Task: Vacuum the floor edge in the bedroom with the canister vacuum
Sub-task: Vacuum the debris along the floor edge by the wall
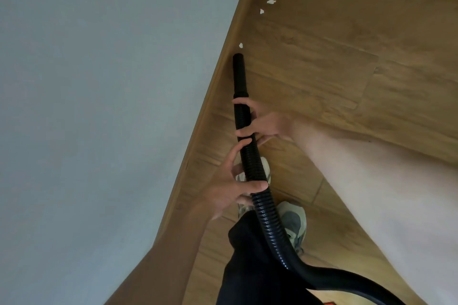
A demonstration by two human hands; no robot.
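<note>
My right hand (262, 124) is clamped on the corrugated hose (264, 202) just behind its nozzle (239, 74), with my left hand (228, 181) gripping lower to steer, so the tip hugs the skirting board (215, 86), a white scrap (240, 45) waiting at twelve o'clock.

wall (86, 82): pale grey-blue, evenly lit | skirting board (223, 62): wood-toned, along wall foot | floor (347, 32): brown wood-look planks
</note>
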